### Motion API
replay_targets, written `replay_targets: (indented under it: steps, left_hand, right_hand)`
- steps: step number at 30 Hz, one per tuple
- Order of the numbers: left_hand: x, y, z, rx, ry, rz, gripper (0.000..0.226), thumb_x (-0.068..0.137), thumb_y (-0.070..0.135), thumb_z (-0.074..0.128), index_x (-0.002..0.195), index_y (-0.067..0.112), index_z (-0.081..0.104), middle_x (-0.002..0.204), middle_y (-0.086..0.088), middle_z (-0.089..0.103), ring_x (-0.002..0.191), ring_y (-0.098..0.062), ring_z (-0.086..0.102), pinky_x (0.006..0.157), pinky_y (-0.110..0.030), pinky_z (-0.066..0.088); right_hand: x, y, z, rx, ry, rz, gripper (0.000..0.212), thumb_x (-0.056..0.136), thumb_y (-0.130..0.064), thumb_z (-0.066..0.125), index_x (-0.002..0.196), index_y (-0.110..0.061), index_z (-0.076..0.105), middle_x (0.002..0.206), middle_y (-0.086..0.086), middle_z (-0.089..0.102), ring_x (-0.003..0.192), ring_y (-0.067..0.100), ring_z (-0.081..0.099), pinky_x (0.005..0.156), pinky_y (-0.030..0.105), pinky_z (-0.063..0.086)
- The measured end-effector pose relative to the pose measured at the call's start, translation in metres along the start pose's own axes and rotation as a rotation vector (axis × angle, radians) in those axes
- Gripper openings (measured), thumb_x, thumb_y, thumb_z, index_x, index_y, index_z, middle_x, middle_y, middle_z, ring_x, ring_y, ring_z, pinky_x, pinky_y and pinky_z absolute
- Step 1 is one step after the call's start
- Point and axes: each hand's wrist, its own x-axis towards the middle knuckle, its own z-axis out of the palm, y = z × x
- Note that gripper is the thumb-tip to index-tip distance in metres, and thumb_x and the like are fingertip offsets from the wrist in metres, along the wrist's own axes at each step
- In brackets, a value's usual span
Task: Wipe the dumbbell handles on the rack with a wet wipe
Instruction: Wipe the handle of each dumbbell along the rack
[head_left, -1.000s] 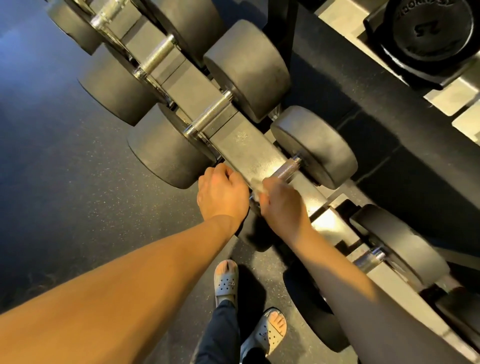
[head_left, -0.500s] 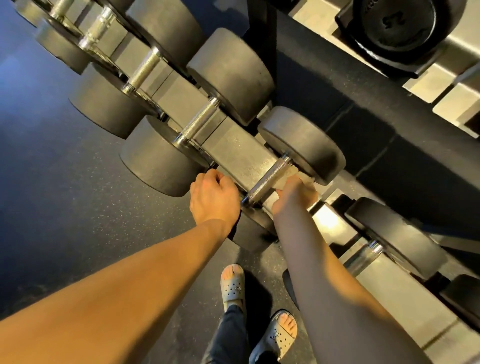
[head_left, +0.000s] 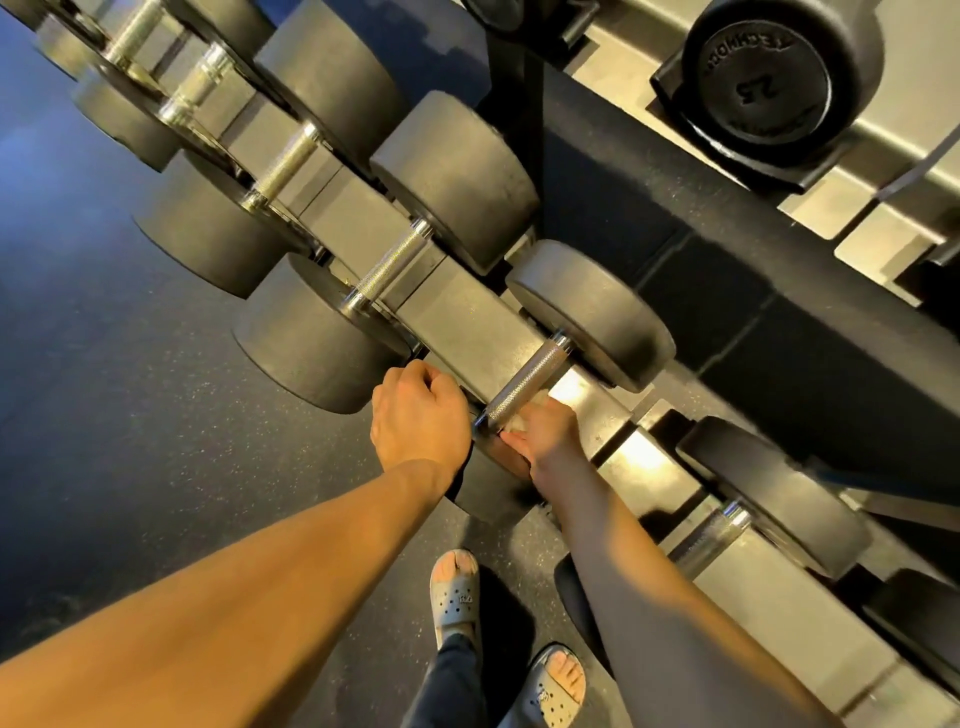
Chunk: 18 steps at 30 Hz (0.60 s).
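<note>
Wiping at centre of frame with the right hand (head_left: 545, 434), curled round a pale crumpled wet wipe (head_left: 527, 415) and pressing it against the near, lower side of the knurled chrome dumbbell handle (head_left: 530, 376). Left hand (head_left: 421, 415) curled, knuckles up, set just left of that handle at its near end; cannot tell whether gripping anything beneath.

Judged hazards:

1. Pinched fingers. Working in the narrow gap between the handle, the grey metal rack cradle (head_left: 467, 322) and the near dark grey round weight head (head_left: 483, 499). Likely on any roll or shift of the dumbbell. Brace with the left hand and avoid pulling toward the body.

2. Dropped load. Open grey clog sandals (head_left: 454, 597) directly below, lower centre, on the black speckled rubber floor (head_left: 130, 415). Serious on dislodging the dumbbell from its cradle.

3. Snagged or torn wipe. Probable on coarse knurling under hard pressure, leaving shreds in the pattern. Apply moderate pressure along the bar.

4. Incomplete coverage. Upper and far portions of the handle, toward the far weight head (head_left: 592, 312), exposed and not in contact with the wipe. Pass the wipe round the full circumference.

5. Missed handles. Further chrome handles at upper left (head_left: 395, 265) and lower right (head_left: 711, 535); cannot tell whether wiped.
</note>
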Motion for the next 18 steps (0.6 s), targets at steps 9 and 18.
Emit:
replay_targets:
  steps: [9,18]
  left_hand:
    - [-0.001,0.000,-0.002,0.004,-0.009,0.003,0.024,0.100,0.024,0.039,0.093,0.018,0.061,0.099,0.001,0.052,0.095,-0.022,0.050,0.078,-0.036,0.038]
    - [0.000,-0.002,0.002,-0.009,-0.007,0.013,0.024,0.100,0.025,0.039,0.092,0.019,0.062,0.097,0.000,0.054,0.093,-0.024,0.052,0.079,-0.040,0.044]
  right_hand:
    - [0.006,-0.034,-0.026,0.411,0.144,-0.080,0.033,0.102,-0.006,0.053,0.133,0.004,0.057,0.126,0.020,0.064,0.113,0.032,0.067,0.076,0.028,0.063]
    - [-0.019,0.002,-0.016,-0.321,0.010,-0.137,0.011,0.090,0.006,0.058,0.088,0.000,0.067,0.066,0.007,0.062,0.050,0.011,0.058,0.043,0.017,0.041]
